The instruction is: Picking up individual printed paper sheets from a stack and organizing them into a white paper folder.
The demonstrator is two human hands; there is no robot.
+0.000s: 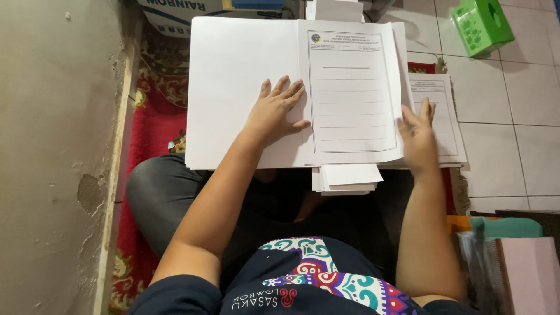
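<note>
1. Two hands rest on an open white folder (245,93) across the person's lap.
2. The left hand (277,114) lies flat, fingers spread, on the blank left page.
3. The right hand (419,137), open, touches the lined form's (353,93) right edge.
4. A green box (481,24) sits on the tiled floor, well apart.

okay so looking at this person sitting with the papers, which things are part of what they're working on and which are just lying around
In hand:
- left hand flat on the blank white sheet
- right hand at the edge of the printed form
- paper stack underneath
- second form beside it

Lying about:
- green tissue box
- red patterned rug
- cardboard box
</note>
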